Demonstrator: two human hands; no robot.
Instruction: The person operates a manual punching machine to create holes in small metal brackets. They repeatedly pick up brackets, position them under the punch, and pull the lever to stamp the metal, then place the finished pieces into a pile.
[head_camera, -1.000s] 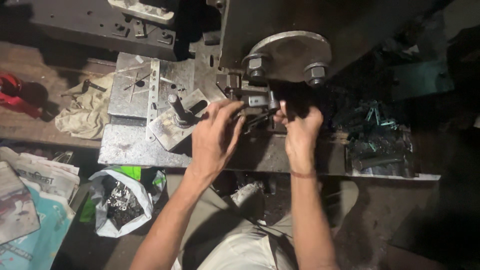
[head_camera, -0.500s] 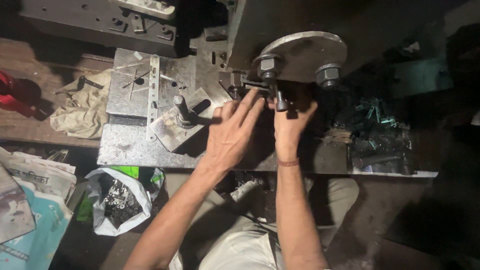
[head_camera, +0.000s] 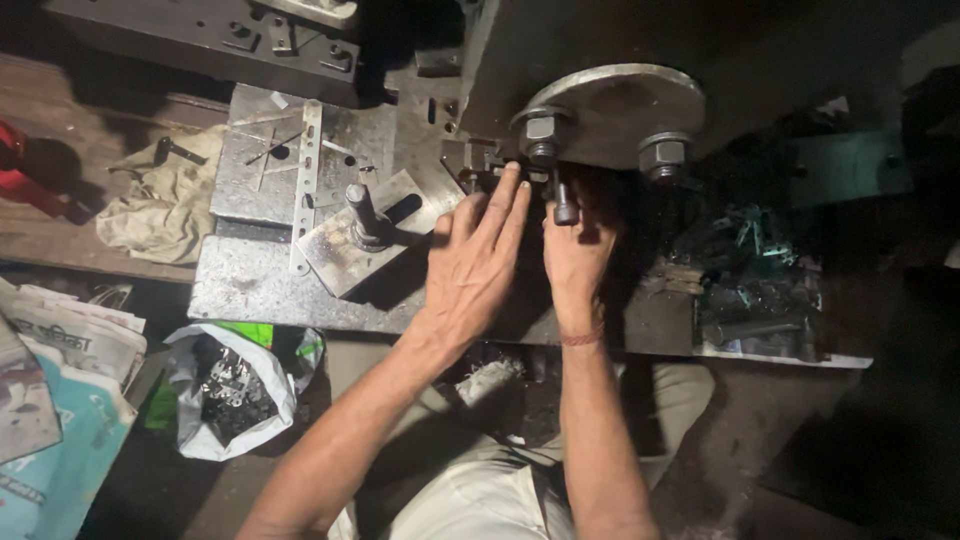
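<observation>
At the press bed's front edge, the left hand (head_camera: 478, 262) has flattened open beside the fixture while the right hand (head_camera: 575, 250) now pinches the short dark bolt (head_camera: 563, 200).

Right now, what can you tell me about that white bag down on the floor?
The white plastic bag sits on the floor below the edge of the metal bench, to the left of the person's left arm. Its top is open and crumpled, and inside lies a dark heap of small parts, too dim to tell apart. Something bright green shows behind its rim. Folded newspapers lie just to its left. Neither hand touches it.
</observation>
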